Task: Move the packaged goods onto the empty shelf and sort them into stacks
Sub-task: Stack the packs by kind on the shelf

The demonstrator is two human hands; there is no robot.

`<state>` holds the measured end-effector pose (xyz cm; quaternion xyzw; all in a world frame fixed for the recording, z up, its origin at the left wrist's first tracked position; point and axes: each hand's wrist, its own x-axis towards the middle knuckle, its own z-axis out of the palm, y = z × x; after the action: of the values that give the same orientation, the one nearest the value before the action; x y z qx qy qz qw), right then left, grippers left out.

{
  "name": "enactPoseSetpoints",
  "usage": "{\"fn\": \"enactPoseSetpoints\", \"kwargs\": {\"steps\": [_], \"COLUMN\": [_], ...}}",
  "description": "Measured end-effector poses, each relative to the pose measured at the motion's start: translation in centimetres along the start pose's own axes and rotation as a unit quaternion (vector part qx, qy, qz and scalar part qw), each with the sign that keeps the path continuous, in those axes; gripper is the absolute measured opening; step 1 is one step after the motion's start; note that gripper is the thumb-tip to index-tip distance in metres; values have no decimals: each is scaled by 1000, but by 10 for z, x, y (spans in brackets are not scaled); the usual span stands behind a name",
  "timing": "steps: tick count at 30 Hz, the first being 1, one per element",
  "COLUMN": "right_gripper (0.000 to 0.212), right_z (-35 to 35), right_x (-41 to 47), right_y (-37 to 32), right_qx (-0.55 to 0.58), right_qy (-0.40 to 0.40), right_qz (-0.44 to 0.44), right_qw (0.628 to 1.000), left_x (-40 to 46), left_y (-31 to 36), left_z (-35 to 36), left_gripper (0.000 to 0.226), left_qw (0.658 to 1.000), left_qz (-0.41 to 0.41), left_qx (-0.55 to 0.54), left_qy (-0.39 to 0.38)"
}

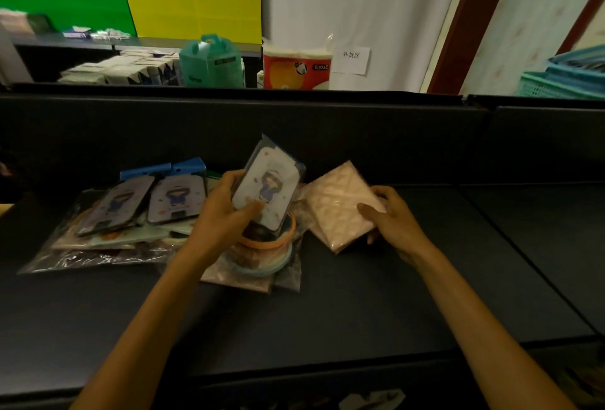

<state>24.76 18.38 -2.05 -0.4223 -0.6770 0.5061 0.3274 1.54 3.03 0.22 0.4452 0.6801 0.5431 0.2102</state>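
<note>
At centre frame, a cartoon-printed packet (266, 192) is pinched by the left hand (226, 210): the thumb lies across its lower face and the fingers are curled behind its left edge, so it is held tilted clear of the dark shelf (360, 305). Just right of centre, a pale pink packet (340, 205) is gripped at its right corner by the right hand (391, 216), thumb on top and fingers wrapped beneath; its lower edge seems to rest on the shelf, though this cannot be told for certain.

Directly under the raised packet, bagged round rings (268, 242) in orange and pale blue are heaped. To the left of centre, two more cartoon packets (147, 202) are laid side by side over a loose spread of clear bags (82, 256), with a blue box (163, 169) behind them.

Sorting is judged barely begun, since nothing is yet squared into stacks. The glossy film could slip from so light a pinch. A packet set down on the uneven ring heap would likely slide off, and the loose bags could be dragged askew if a stack is built on them.
</note>
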Motion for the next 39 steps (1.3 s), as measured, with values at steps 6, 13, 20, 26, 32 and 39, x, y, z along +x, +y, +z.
{"fn": "enactPoseSetpoints", "kwargs": {"steps": [6, 13, 20, 26, 32, 39], "right_gripper": [40, 34, 32, 30, 30, 27], "right_z": [-26, -80, -165, -270, -382, -481], "right_x": [-31, -82, -141, -189, -225, -251], "right_y": [8, 23, 40, 70, 103, 143], "right_qx": [85, 97, 89, 92, 87, 74], "right_qy": [72, 167, 248, 304, 338, 386], "right_qz": [-5, -31, -39, -33, -28, -24], "right_qw": [994, 981, 964, 948, 937, 919], "left_x": [-18, -35, -58, -90, -121, -142], "left_y": [9, 26, 63, 101, 145, 195], "left_z": [11, 61, 151, 256, 357, 446], "left_gripper": [38, 42, 43, 47, 45, 44], "left_qw": [991, 978, 969, 950, 948, 939], "left_qz": [-1, -28, 0, -25, -30, 6], "left_qx": [-137, -197, -200, -235, -236, -245], "left_qy": [-7, -70, -147, -205, -214, -240]}}
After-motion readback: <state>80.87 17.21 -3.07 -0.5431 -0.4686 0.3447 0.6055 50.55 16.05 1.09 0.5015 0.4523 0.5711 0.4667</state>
